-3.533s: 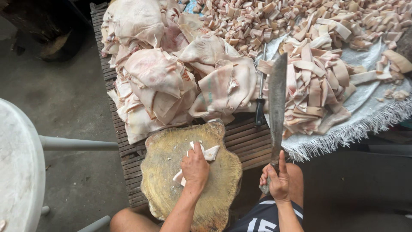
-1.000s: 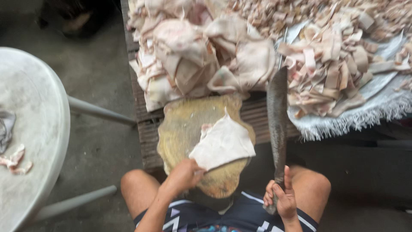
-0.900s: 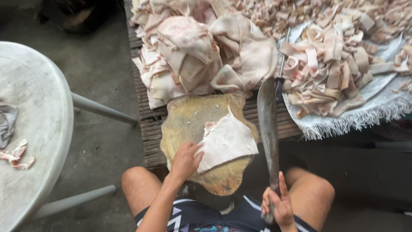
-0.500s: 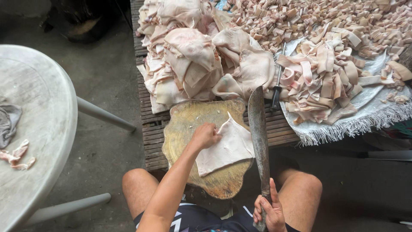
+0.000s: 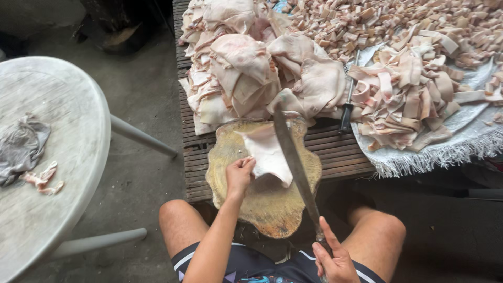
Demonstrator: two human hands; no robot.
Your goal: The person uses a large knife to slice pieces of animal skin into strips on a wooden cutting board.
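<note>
Hands, blade and skin sheet at the wooden chopping block (image 5: 272, 209)

Left hand (image 5: 239, 175) pins a pale skin sheet (image 5: 267, 154) on the block; right hand (image 5: 335, 262), below the block's near edge, grips a long knife (image 5: 294, 162) angled over the sheet. Uncut skins (image 5: 251, 68) lie heaped beyond the block.

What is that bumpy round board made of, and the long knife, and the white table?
The chopping board looks like a raw wood slab: yellow-brown, matte, wavy-edged. The long knife in the right hand seems dull grey metal, unpolished. The round table looks like white moulded plastic, scuffed and grimy, though painted material can't be ruled out.
</note>
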